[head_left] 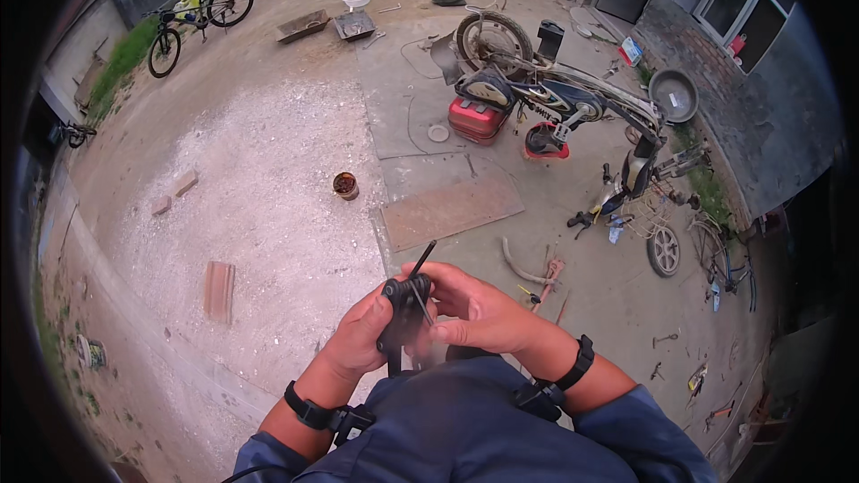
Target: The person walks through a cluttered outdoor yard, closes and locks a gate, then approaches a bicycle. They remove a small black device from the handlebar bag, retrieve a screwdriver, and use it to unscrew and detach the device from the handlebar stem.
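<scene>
Near centre, the left hand (360, 340) grips a black tool (394, 320); to its right, the right hand (490, 313) curls its fingers, their pinch unclear, thumb by a slim key (420, 302). Steady left hold, light thumb pressure should swing it cleanly.

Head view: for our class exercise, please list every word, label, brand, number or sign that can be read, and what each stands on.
No text can be read with certainty.
Toppled two-wheeler: pale, letter-like marks on its frame, too small and slanted to read.
Red, white and blue package near the wall: any print is too small.
Grey basin: a pale patch inside, nothing legible.
Black folding tool: no lettering visible.
</scene>
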Tool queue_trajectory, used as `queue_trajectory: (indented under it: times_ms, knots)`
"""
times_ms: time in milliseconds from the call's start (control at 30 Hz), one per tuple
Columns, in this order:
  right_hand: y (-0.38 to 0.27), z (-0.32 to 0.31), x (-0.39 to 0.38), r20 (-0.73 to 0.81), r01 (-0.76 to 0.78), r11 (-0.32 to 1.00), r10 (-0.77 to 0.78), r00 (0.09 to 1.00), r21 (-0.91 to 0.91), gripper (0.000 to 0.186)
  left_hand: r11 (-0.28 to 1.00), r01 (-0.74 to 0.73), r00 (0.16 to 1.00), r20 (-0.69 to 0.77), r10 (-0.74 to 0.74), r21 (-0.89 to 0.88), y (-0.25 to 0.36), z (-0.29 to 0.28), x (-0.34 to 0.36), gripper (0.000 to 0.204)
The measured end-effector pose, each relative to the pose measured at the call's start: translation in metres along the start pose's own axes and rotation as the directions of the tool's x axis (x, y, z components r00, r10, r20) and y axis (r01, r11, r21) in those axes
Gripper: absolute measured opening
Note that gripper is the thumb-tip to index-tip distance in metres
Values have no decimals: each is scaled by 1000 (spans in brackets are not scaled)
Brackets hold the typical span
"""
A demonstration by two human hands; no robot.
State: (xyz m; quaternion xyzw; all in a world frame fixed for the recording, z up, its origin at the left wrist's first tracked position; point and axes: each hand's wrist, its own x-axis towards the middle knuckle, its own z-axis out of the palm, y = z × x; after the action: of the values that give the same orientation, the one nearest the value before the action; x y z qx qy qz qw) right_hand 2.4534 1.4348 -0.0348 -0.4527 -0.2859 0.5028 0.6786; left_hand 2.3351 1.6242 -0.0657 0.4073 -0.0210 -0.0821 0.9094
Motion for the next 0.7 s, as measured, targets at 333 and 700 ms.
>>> queue_trajectory:
  times_ms: [333,700]
  knots:
    - [-14,-13,235,203,-31,990,59,977,-138,53,982,-132,963,-215,160,136,115,-126,33,88]
    - [10,20,511,425,-219,964,264,866,-151,40,973,-217,886,-404,229,77,251,-310,11,84]
